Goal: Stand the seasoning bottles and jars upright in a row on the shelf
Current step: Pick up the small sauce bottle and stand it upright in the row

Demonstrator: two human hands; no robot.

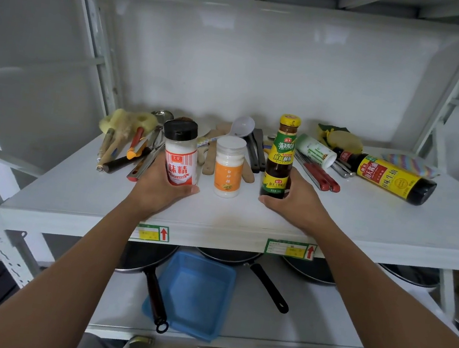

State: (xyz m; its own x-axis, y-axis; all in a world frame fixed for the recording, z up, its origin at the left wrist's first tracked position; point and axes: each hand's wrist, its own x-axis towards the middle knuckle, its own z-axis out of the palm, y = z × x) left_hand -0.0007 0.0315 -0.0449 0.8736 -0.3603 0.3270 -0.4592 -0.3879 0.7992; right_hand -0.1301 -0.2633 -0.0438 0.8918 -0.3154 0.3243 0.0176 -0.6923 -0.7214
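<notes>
1. Two bare forearms reach up from the bottom of the frame to the white metal shelf (362, 220) at mid-frame.
2. At left of centre, the left hand (159, 191) is curled around the lower part of a clear plastic jar with a black lid and a red-and-white label (180, 157); the thumb lies across its base, and the jar stands upright.
3. At right of centre, the right hand (294, 203) wraps the lower half of a dark glass sauce bottle with a yellow cap and a green-and-yellow label (280, 158), which is also upright.
4. Between the two hands, touched by neither, stands a small clear jar with a white lid and an orange label (228, 168), upright and roughly in line with the other two.
5. Toward the right of the frame, a large dark soy sauce bottle with a yellow-and-red label (388, 177) lies on its side on the shelf, well apart from the right hand.
6. Just left of that bottle, a white cylindrical container with a green bamboo print (316, 150) also lies tipped over, behind the right hand.
</notes>
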